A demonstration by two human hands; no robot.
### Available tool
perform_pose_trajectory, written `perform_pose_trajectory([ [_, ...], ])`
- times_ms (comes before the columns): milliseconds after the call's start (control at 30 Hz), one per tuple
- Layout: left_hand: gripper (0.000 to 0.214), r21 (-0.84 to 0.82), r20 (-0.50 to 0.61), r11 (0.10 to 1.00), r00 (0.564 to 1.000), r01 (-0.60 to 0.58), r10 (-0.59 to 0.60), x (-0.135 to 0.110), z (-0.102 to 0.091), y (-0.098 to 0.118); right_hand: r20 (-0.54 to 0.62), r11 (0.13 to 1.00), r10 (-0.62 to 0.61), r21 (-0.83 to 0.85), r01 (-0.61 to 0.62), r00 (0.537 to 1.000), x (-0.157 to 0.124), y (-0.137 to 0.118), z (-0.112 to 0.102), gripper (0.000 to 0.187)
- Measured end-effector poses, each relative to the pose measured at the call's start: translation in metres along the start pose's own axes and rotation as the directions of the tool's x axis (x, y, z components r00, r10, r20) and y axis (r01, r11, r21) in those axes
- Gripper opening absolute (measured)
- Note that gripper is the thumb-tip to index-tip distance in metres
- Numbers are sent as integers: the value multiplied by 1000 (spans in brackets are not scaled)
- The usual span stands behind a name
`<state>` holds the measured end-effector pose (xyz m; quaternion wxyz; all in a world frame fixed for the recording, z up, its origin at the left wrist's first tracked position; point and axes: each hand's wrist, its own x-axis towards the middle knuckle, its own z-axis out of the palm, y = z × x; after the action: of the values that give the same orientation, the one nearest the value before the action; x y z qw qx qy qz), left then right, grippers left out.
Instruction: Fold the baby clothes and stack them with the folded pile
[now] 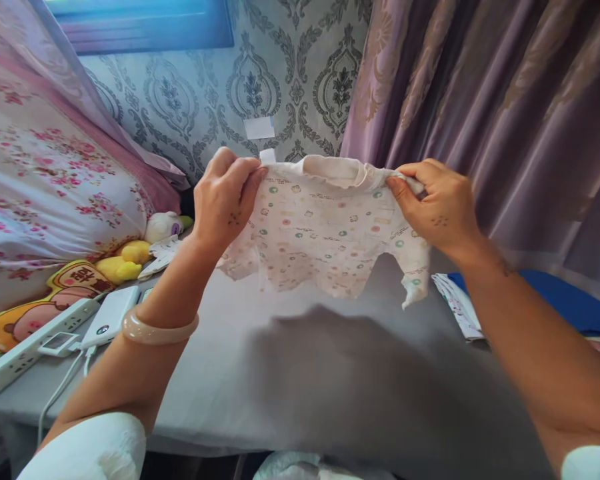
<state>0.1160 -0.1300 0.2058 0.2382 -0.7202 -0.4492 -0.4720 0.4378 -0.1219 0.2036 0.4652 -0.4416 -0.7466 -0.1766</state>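
A small white baby shirt point(325, 227) with a print of little green, pink and brown figures hangs spread between my two hands, above the grey-covered table point(220, 400). My left hand point(229, 193) pinches it at one shoulder, thumb against fingers. At the opposite shoulder my right hand point(435, 203) grips the cloth the same way. The round neckline faces up between them. Both sleeves dangle, and the lower hem hangs loose over the tabletop, where a dark shadow falls.
A white power strip point(40, 347), a white power bank point(111, 319) with cables and several plush toys point(125, 260) lie on the left. Folded blue cloth point(565, 300) sits at the right. Purple curtains point(480, 120) hang behind, beside patterned wallpaper point(200, 93).
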Motion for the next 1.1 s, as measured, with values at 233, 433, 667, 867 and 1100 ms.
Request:
perform_pose_trajectory([
  [233,31,138,350,990,936,-12,-37,2,26,-14,270,989,113,60,-134,956,2,22,29,27],
  [433,30,230,621,972,762,48,-185,-79,119,-40,530,974,219,-171,-150,819,-66,52,118,26],
  [667,36,333,627,937,717,108,-306,-138,175,-45,607,929,332,-342,-140,722,-120,54,166,30],
  [867,36,317,634,947,730,57,-256,-153,202,-61,648,913,369,-386,-129,666,-126,62,186,33],
  [1100,34,332,650,942,714,41,-260,-149,221,-81,692,907,401,-393,-152,600,-115,74,208,35],
])
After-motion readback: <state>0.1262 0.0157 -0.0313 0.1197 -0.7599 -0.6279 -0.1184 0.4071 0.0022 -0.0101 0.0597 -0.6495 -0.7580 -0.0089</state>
